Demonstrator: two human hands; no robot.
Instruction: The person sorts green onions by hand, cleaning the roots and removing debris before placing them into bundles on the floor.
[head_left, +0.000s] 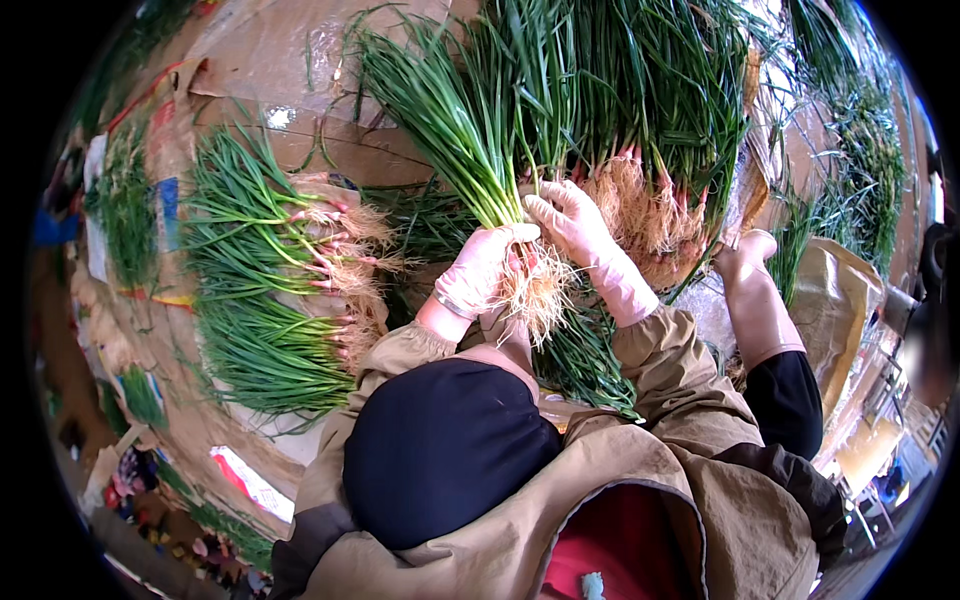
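Upright in my left hand [478,268], which wears a thin pale glove, is a bunch of green garlic [465,165]. My fingers are closed round its lower stems, and a tangle of pale roots [538,292] hangs out below. Close on its right is my gloved right hand [580,230], thumb and finger pinched at a thin stalk by the bunch's edge. Beyond and right of my hands lies a large heap of green garlic [610,90], roots [650,215] toward me. Several tied-looking bunches [255,265] lie to the left, roots pointing right.
Brown sheeting [270,45] covers the floor. My knee in dark cloth [450,450] rises close below my left hand, and my bare foot [745,255] rests at right. Loose leaves [590,360] lie below my hands. A tan sack [835,300] sits far right.
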